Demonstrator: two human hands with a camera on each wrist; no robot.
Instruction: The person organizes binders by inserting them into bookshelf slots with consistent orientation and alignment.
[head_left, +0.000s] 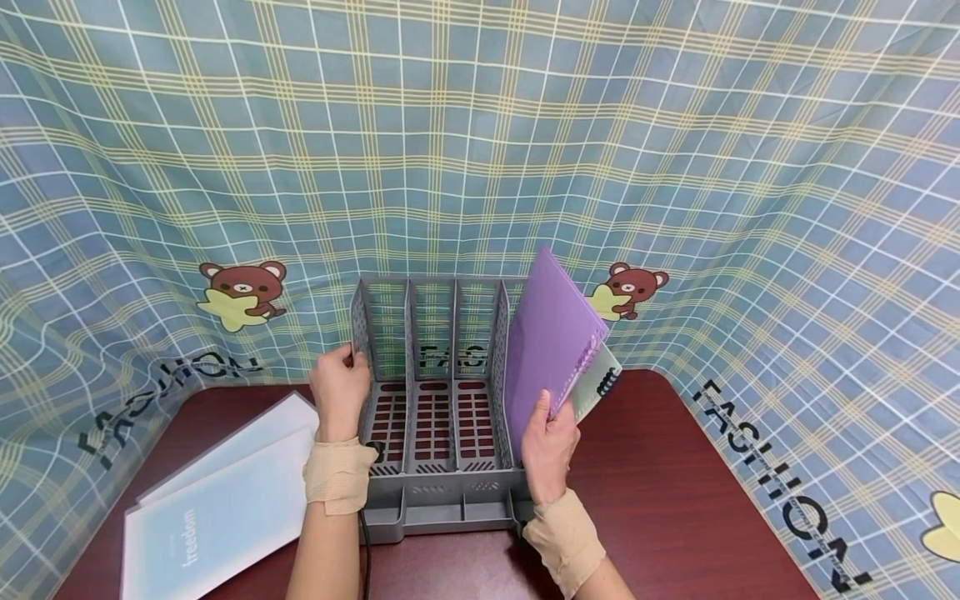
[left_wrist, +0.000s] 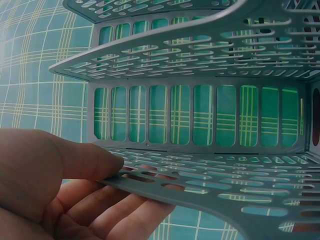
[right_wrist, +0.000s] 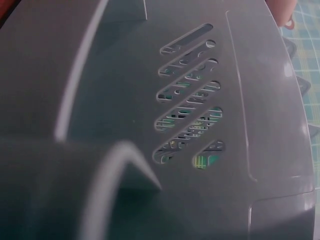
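Left hand [head_left: 339,387] pinching the grey rack [head_left: 450,482] by its left wall [head_left: 360,325], right hand [head_left: 551,442] gripping a purple folder [head_left: 546,333] tilted at the rack's right end; I judge early release could topple it.

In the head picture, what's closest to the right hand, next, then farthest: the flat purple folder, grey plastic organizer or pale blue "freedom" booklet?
1. Purple folder: in the right hand.
2. Grey organizer: just left of it.
3. Blue booklet: far left, beyond the organizer.
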